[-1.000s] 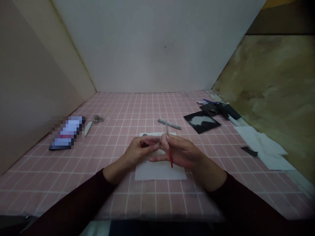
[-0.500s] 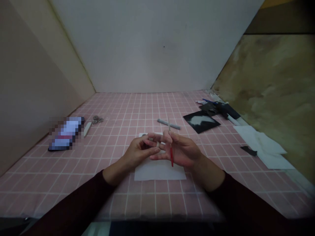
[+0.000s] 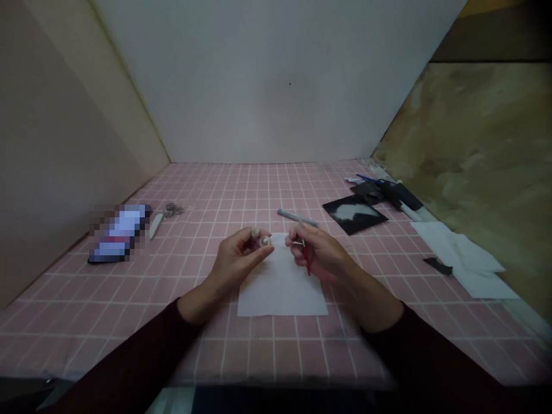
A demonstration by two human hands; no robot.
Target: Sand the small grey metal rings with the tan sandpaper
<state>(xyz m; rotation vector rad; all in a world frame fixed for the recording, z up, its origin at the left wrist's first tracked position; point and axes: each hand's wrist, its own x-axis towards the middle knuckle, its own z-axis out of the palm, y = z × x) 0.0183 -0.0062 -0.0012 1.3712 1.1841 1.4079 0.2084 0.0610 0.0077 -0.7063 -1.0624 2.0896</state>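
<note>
My left hand (image 3: 237,253) is closed, with a small pale round piece (image 3: 264,241) pinched at its thumb and fingertips. The piece looks ring-like, but its details are too small to make out. Just to the right, my right hand (image 3: 319,250) is closed around a thin tool with a red end (image 3: 307,259) that points down past the palm; its kind is unclear. Both hands hover apart over a white sheet of paper (image 3: 282,293). Behind the right hand lies a grey stick (image 3: 296,217), partly covered by it.
A phone (image 3: 121,233) lies at the left beside a white file-like strip (image 3: 156,226) and several small grey coils (image 3: 173,210). At the right are a black sheet with white dust (image 3: 354,214), dark scraps (image 3: 399,194) and white papers (image 3: 468,253). Walls enclose the pink checked table.
My hands have moved apart, and the right fingers have curled in around the thin tool. The round piece now shows in my left fingertips. More of the white paper is uncovered.
</note>
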